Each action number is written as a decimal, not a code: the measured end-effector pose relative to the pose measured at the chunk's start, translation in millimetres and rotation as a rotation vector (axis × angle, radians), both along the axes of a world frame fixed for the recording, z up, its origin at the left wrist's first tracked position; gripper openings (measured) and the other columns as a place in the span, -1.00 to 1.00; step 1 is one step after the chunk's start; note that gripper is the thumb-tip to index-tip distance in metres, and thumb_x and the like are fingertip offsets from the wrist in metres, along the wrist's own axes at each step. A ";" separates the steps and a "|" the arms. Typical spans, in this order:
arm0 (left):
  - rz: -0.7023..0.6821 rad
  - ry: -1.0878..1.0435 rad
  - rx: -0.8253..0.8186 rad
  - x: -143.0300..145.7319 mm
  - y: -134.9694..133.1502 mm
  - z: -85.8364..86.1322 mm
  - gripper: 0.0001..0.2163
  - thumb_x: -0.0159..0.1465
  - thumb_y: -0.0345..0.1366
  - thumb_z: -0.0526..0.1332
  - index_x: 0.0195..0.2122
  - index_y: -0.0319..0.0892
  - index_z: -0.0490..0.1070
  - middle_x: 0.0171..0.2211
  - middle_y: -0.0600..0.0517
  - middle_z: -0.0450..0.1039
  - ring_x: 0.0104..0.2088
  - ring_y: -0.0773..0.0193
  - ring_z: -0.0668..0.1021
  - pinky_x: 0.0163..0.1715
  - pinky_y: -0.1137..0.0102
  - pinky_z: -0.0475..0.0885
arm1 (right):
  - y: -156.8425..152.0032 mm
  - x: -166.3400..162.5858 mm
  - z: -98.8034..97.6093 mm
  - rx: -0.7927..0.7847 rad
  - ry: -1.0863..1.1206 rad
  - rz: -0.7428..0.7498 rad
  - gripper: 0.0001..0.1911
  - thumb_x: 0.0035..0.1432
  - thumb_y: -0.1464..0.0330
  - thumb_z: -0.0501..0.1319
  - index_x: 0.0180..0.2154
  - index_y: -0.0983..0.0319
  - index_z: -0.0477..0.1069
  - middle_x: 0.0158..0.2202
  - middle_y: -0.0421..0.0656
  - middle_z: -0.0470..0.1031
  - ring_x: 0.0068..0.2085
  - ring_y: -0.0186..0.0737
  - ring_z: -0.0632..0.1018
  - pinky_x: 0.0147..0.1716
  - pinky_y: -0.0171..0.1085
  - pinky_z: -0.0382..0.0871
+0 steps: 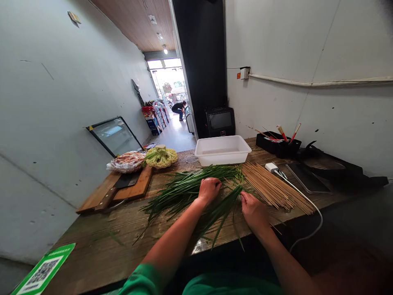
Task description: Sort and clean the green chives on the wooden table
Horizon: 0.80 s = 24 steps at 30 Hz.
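A small bunch of garlic chives [225, 205] hangs from my right hand [253, 211], which pinches it near one end; the long green leaves trail down to the left over the table edge. Part of a thin stick shows just below that hand. My left hand [209, 189] is closed, with its fingers curled down at the near right side of a larger pile of chives [178, 186]. What its fingertips hold, if anything, is hidden. To the right of both hands lies a broad row of bamboo skewers [272, 186], spread side by side.
A white plastic tub [223, 150] stands behind the chives. At the left are a cauliflower [161, 157], a plastic-wrapped bundle [126, 162], and a cleaver [127, 180] on a wooden board [139, 188]. A charger [272, 167] with its cable, a phone [308, 178] and a black bag [340, 168] lie right.
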<state>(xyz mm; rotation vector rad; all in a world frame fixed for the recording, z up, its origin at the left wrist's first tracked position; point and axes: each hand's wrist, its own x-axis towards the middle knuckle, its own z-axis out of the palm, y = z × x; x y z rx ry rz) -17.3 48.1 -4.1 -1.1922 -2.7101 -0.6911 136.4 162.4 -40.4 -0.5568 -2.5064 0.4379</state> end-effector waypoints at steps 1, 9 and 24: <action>0.023 -0.035 0.046 -1.2 0.6 -0.7 -0.82 0.19 -0.32 0.12 -0.33 -0.14 0.54 -0.33 -0.02 0.54 -0.30 0.24 0.51 -0.23 0.39 0.30 | -0.1 0.0 -0.1 -0.002 0.004 0.004 -0.69 0.26 0.39 -0.05 -0.10 0.23 0.42 -0.19 -0.10 0.53 -0.22 -0.27 0.54 -0.27 -0.35 0.29; 0.085 -0.206 0.284 -8.9 3.4 -2.4 -0.85 0.12 -0.39 0.13 -0.41 -0.24 0.50 -0.48 0.05 0.49 -0.48 0.39 0.44 -0.43 0.50 0.28 | -1.1 0.1 0.1 -0.007 0.002 0.003 -0.68 0.27 0.37 -0.07 -0.12 0.22 0.43 -0.20 -0.12 0.53 -0.25 -0.27 0.54 -0.31 -0.36 0.27; 0.060 -0.370 0.408 -14.8 1.2 -3.3 -0.85 0.14 -0.37 0.17 -0.36 -0.23 0.53 -0.49 0.05 0.53 -0.45 0.38 0.51 -0.38 0.48 0.36 | -0.5 0.5 -1.3 -0.008 0.011 0.029 -0.66 0.28 0.36 -0.08 -0.12 0.22 0.43 -0.22 -0.11 0.53 -0.25 -0.28 0.53 -0.31 -0.37 0.25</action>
